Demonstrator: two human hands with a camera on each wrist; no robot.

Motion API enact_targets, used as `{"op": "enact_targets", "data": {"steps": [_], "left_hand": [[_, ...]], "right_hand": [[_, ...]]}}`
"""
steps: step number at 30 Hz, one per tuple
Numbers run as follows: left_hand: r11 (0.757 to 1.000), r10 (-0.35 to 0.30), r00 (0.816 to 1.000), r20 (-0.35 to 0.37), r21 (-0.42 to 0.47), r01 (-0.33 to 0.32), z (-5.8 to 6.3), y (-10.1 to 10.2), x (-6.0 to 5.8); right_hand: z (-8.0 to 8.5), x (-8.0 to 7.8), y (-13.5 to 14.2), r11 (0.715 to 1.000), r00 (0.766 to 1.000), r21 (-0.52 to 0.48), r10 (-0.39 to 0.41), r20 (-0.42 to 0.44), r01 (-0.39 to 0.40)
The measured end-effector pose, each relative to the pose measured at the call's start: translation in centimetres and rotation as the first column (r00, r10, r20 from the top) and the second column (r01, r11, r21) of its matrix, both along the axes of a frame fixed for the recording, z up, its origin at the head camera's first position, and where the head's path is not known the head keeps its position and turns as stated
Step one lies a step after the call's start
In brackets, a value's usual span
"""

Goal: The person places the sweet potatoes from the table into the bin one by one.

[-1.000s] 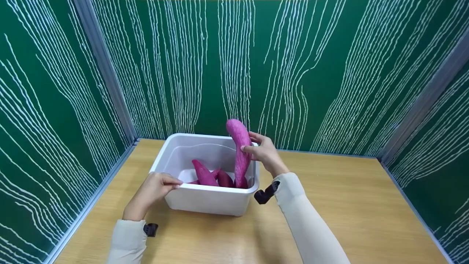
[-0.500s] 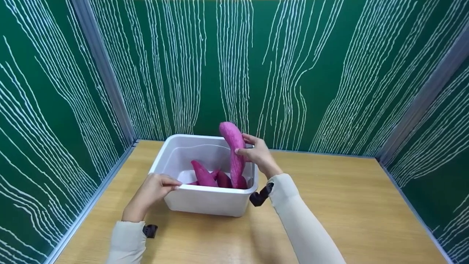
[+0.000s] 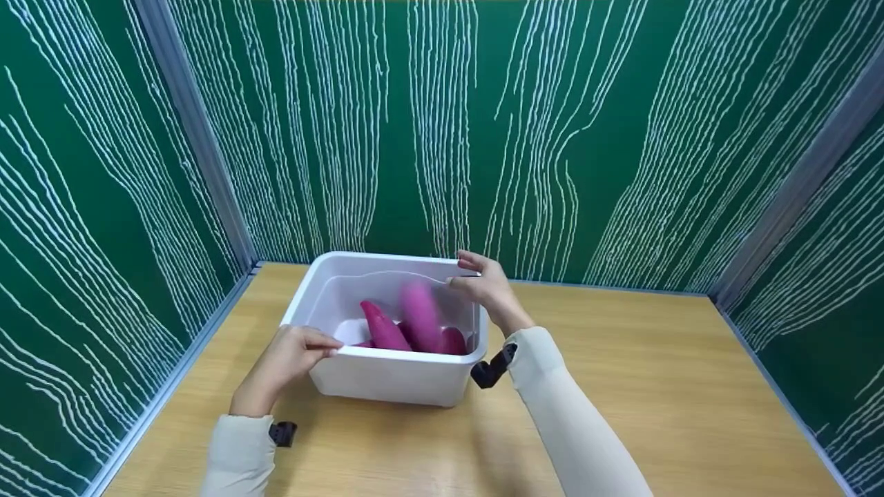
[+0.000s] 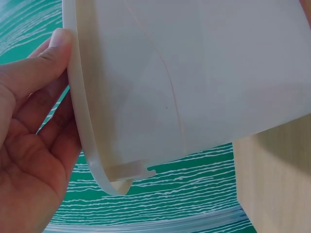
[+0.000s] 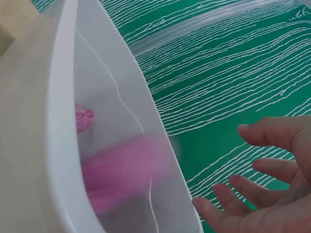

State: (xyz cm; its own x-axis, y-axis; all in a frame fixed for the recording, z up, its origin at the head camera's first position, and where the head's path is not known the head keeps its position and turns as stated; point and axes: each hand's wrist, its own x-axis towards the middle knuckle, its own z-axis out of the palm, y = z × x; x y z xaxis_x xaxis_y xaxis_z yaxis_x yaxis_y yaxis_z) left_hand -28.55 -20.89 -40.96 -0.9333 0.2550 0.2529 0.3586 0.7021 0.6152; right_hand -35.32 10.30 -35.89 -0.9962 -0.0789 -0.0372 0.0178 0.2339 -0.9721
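Observation:
A white plastic bin (image 3: pixel 394 376) stands on the table, with several magenta sweet potatoes in it. One pointed sweet potato (image 3: pixel 384 326) leans toward the bin's left side. Beside it, a long pink sweet potato (image 3: pixel 420 314) is motion-blurred inside the bin, apart from any hand; the right wrist view also shows this blurred sweet potato (image 5: pixel 129 170). My right hand (image 3: pixel 492 290) is spread over the bin's right rim and holds nothing. At the front left corner, my left hand (image 3: pixel 293 355) pinches the rim; the left wrist view shows the thumb on the bin's rim (image 4: pixel 80 97).
The wooden table (image 3: pixel 656 386) reaches out on both sides of the bin. Green panels (image 3: pixel 400 138) with white wavy lines enclose the back and sides, joined by grey metal posts (image 3: pixel 200 138).
My right hand has let go of the long sweet potato, which has dropped and tipped left into the bin. Before that, the hand shifted slightly left. My left hand stays on the rim.

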Motion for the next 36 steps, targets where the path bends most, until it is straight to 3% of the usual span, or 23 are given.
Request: {"op": "enact_targets", "data": {"steps": [17,23,27,32,36], "left_hand": [[1.0,0.013,0.999,0.04,0.025,-0.014,-0.1,-0.1,-0.2],[0.999,0.025,0.998,0.049,0.022,-0.026,-0.1,-0.2,-0.2],[1.0,-0.007,0.999,0.046,0.019,0.006,-0.1,-0.2,0.0],[0.998,-0.053,0.997,0.052,-0.013,0.054,0.5,0.2,0.2],[0.998,-0.021,0.995,0.095,-0.06,0.026,1.5,1.1,0.5]], "right_hand": [[-0.4,0.3,0.4,0.997,0.997,0.044,0.067,0.034,-0.068],[-0.6,0.5,0.9,0.993,0.993,0.025,0.115,0.002,-0.115],[-0.6,0.8,1.7,0.989,0.989,0.046,0.144,-0.023,-0.143],[-0.5,1.5,3.3,0.978,0.982,0.122,0.179,-0.058,-0.171],[-0.7,2.1,4.7,0.963,0.969,0.178,0.223,-0.104,-0.203]]}}
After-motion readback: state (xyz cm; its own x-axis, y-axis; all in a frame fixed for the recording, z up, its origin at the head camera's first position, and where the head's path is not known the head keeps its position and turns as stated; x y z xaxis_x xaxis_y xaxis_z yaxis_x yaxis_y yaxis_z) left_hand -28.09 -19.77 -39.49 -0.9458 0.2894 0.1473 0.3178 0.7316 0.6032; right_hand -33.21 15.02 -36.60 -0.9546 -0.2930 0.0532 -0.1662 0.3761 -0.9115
